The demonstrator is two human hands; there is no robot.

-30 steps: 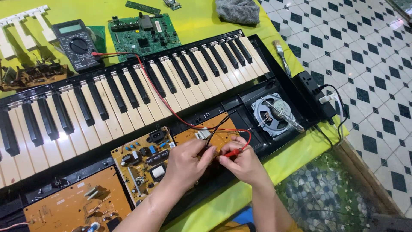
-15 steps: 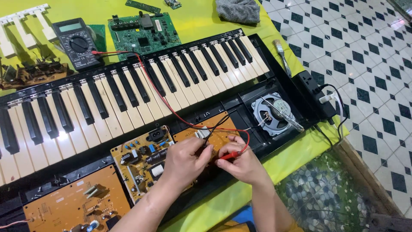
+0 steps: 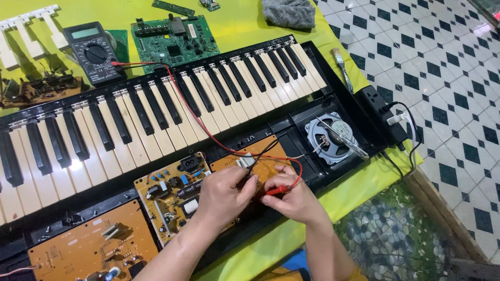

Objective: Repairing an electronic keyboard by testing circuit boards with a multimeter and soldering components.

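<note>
An opened electronic keyboard lies on a yellow cloth with its inner boards bare. My left hand rests on a small brown circuit board near the middle, fingers pinched on what looks like a black probe, mostly hidden. My right hand holds a red multimeter probe against the same board. Its red lead runs across the keys to a black multimeter at the far left.
A round speaker sits right of the hands. A power board and a larger brown board lie to the left. Behind the keys are a green circuit board, loose white keys, a grey cloth, a brush and a power strip.
Both hands have stayed on the small brown board with only slight finger shifts; the red probe is held in much the same spot.
</note>
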